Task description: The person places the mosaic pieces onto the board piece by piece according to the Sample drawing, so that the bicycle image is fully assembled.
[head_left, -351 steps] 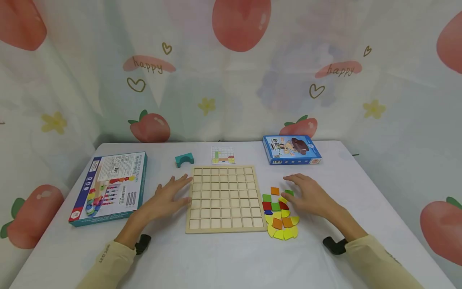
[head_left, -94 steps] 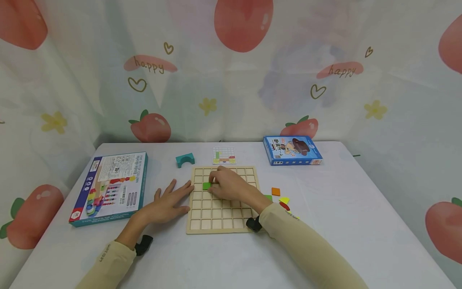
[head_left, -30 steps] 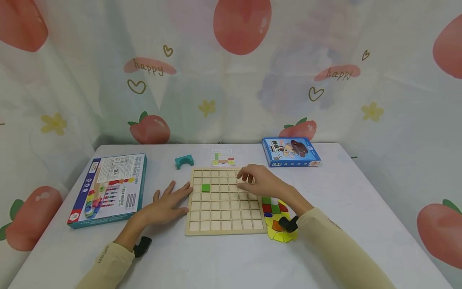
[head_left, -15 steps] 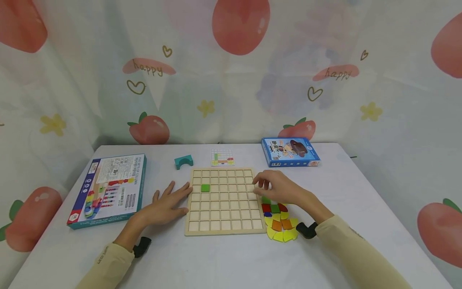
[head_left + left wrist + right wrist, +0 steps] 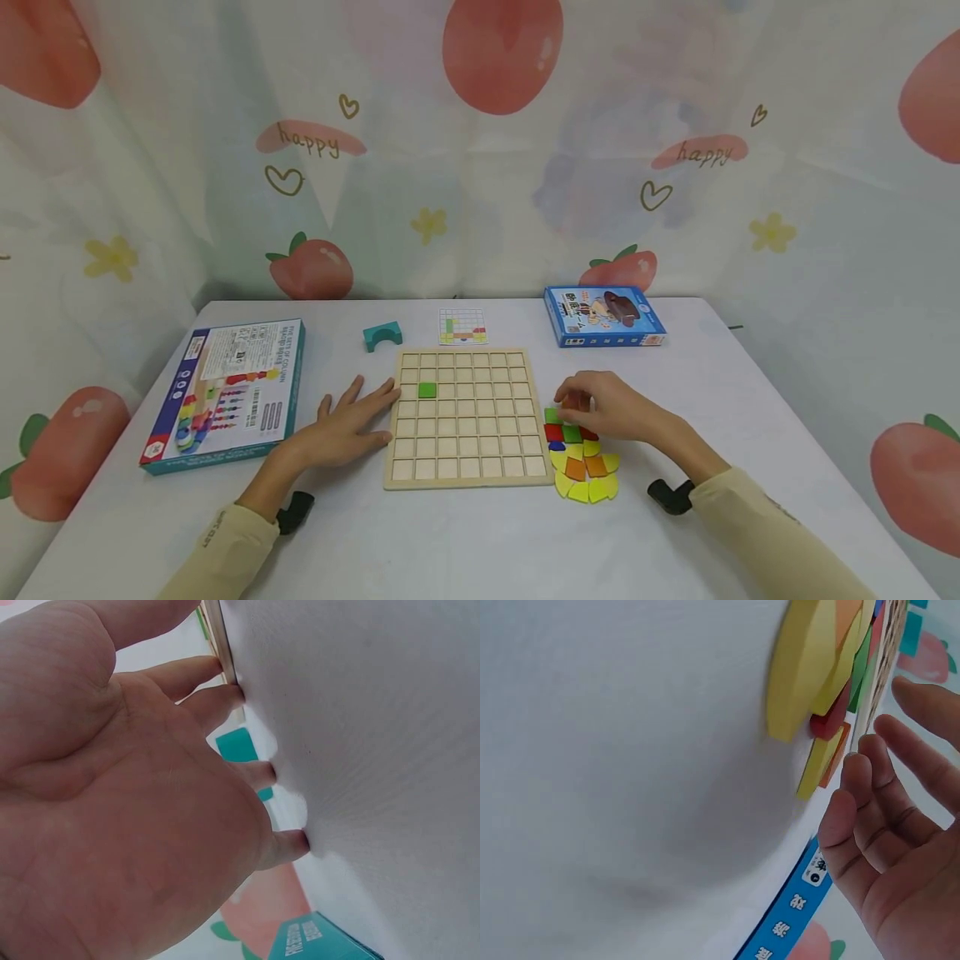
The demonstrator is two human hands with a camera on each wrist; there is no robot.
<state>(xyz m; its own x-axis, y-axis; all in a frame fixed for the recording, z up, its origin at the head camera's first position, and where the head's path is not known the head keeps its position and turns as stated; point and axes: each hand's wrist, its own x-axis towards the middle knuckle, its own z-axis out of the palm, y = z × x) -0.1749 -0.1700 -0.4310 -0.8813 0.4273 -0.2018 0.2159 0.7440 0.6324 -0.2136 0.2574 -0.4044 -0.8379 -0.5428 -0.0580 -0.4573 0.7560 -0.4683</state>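
Observation:
The wooden grid board [image 5: 447, 423] lies mid-table with one green square [image 5: 427, 390] in a cell near its upper left. Fingers spread, the left hand [image 5: 337, 429] rests on the cloth, its fingertips at the board's left edge; the left wrist view shows this hand [image 5: 142, 780] with nothing in its palm. Over the top of the coloured pieces right of the board is the right hand [image 5: 618, 408], which covers some of them. In the right wrist view the right hand [image 5: 907, 825] has loosely bent fingers and holds nothing, beside yellow [image 5: 802, 667] and red [image 5: 831, 716] pieces.
A small pattern card [image 5: 462, 327] lies behind the board, with a teal arch block [image 5: 383, 335] to its left. At the back right is a blue box [image 5: 606, 317]. A large flat box [image 5: 232, 392] lies on the left of the white-covered table [image 5: 450, 542].
The right hand has moved right and towards the person, from over the board to the coloured pieces. A green square has come to lie on the board since the earliest frame. The left hand stays put.

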